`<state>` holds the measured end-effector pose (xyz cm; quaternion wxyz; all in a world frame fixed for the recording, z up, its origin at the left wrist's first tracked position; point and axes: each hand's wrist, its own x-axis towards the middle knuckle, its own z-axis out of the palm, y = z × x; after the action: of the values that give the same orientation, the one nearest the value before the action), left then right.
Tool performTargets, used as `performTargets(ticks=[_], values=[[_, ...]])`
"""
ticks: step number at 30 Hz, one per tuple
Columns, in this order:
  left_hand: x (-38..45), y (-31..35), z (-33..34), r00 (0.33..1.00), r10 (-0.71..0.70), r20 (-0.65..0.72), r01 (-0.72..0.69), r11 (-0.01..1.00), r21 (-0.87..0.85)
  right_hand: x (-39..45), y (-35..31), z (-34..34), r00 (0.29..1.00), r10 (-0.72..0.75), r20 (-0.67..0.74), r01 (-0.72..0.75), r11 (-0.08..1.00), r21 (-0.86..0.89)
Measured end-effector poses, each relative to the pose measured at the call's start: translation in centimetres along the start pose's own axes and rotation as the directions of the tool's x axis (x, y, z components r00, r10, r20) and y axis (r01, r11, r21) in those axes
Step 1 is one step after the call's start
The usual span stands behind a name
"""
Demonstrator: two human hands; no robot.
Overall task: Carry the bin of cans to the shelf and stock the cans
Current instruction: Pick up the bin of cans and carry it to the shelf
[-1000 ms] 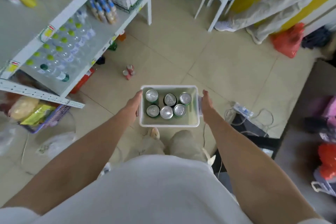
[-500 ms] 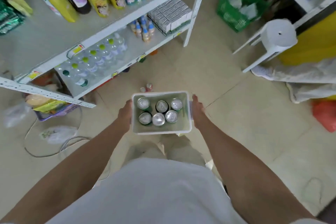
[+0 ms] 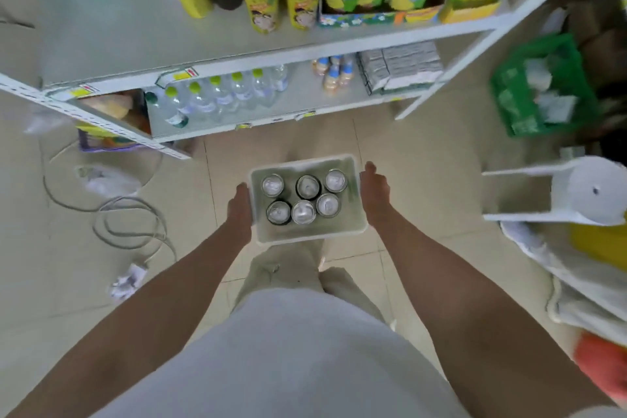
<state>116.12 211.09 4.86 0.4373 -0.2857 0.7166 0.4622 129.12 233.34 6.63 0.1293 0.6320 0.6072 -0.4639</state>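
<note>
Tiled shop aisle: person carrying stock, facing a white shelf (image 3: 237, 59).

Left hand (image 3: 240, 210) and right hand (image 3: 375, 193) clamp opposite short sides of the bin (image 3: 307, 236), held level over the floor; six cans (image 3: 307, 186) stand upright inside. Shelf lies straight ahead, beyond the bin's far edge; free space appears leftward, though blurred.
</note>
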Motion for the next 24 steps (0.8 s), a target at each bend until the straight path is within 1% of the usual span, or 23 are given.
performTargets(ticks=[1,3,6,9,12,13,15,17,19,21,24], values=[[0.4,0.3,0.4,1.000,-0.014,-0.025,0.013,0.999,-0.029,0.8,-0.7,0.0,1.000,-0.005,0.029,0.006,0.999,-0.054],[1.0,0.6,0.9,0.994,-0.041,-0.104,0.030,0.994,-0.102,1.8,-2.2,0.0,0.999,-0.014,0.049,0.019,0.995,-0.100],[1.4,1.4,1.4,0.982,-0.068,-0.174,0.034,0.981,-0.189,4.1,-5.1,0.5,0.988,-0.112,0.108,0.131,0.974,-0.187],[1.6,1.3,1.7,0.965,-0.137,-0.225,0.081,0.967,-0.242,6.2,-7.4,1.1,0.977,-0.125,0.172,0.174,0.935,-0.309],[1.6,1.1,1.9,0.953,-0.190,-0.234,0.108,0.939,-0.325,7.8,-10.0,2.1,0.964,-0.144,0.224,0.233,0.864,-0.447],[1.5,1.3,2.0,0.953,-0.202,-0.228,0.115,0.931,-0.348,8.4,-10.9,2.4,0.957,-0.144,0.253,0.251,0.849,-0.466],[1.7,1.4,2.1,0.954,-0.220,-0.205,0.128,0.915,-0.384,9.9,-12.9,3.1,0.931,-0.156,0.331,0.316,0.800,-0.510],[1.2,1.0,2.6,0.942,-0.254,-0.218,0.126,0.873,-0.472,11.0,-15.2,4.1,0.896,-0.139,0.422,0.378,0.737,-0.560],[0.8,0.6,3.4,0.929,-0.276,-0.247,0.097,0.824,-0.558,11.2,-17.8,4.9,0.866,-0.127,0.483,0.425,0.695,-0.580],[1.2,0.2,3.7,0.927,-0.285,-0.243,0.077,0.780,-0.621,11.3,-20.3,6.1,0.843,-0.130,0.522,0.438,0.730,-0.525],[1.2,0.2,4.1,0.946,-0.244,-0.213,0.021,0.703,-0.711,11.7,-23.1,8.3,0.840,-0.106,0.533,0.425,0.739,-0.522]])
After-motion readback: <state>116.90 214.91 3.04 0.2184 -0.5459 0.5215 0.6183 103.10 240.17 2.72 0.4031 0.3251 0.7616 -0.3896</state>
